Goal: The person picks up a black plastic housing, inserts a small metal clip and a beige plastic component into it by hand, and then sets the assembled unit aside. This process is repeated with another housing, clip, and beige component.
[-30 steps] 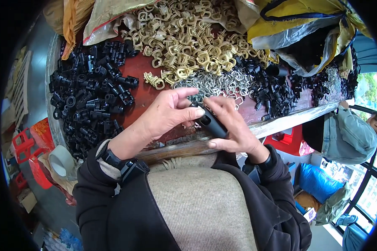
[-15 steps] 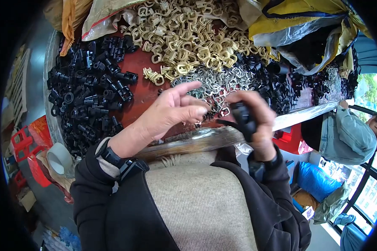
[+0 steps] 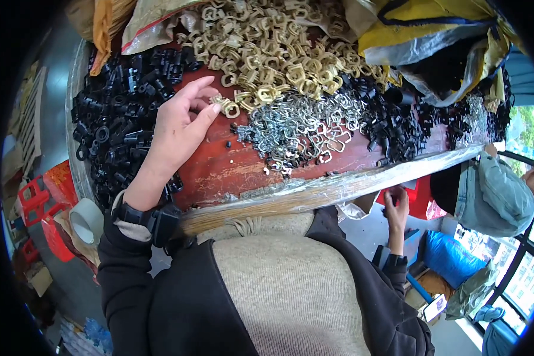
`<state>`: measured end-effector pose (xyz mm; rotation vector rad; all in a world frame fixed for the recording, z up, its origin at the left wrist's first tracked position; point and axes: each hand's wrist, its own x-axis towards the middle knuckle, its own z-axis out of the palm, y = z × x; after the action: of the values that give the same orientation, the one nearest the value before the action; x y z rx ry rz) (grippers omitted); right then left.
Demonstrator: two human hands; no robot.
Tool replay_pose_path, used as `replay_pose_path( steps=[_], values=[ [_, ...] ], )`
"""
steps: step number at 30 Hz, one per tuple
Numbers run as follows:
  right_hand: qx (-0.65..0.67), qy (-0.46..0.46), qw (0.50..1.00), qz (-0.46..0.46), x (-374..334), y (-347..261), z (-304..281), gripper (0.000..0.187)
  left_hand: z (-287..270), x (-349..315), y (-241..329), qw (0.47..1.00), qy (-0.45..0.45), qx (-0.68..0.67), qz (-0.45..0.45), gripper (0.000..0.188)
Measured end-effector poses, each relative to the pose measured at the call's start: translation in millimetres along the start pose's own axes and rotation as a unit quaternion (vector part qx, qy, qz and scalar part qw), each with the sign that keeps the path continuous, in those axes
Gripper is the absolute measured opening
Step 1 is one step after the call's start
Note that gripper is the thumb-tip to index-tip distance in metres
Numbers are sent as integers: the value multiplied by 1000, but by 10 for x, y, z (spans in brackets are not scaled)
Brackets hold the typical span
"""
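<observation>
Left hand (image 3: 183,123) half-curled at beige clip (image 3: 232,110); right hand (image 3: 397,209) low

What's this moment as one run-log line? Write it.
left hand: at cream clip | right hand: beside red table, grip unclear | heaped: cream clips, metal pieces, black parts

Left of the red-topped wooden desk (image 3: 213,172), a wide, whitish hollow roll (image 3: 79,228) stands near red plastic stools (image 3: 56,244). At right, a co-worker in a pale grey-blue jacket (image 3: 504,199) is near a shiny blue plastic bag (image 3: 454,258) and tall black-framed windows (image 3: 521,249).
</observation>
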<state>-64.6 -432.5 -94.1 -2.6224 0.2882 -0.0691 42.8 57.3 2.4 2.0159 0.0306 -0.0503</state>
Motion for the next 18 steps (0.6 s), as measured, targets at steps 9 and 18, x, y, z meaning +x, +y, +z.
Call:
replay_pose_path(
  steps=[9,18],
  values=[
    [4,170,985,16,241,-340,25,26,-369,476,-290,842,71,497,197,35],
    [-23,275,959,-71,307,-668,-218,17,-344,638,-99,827,-11,560,48,41]
  ],
)
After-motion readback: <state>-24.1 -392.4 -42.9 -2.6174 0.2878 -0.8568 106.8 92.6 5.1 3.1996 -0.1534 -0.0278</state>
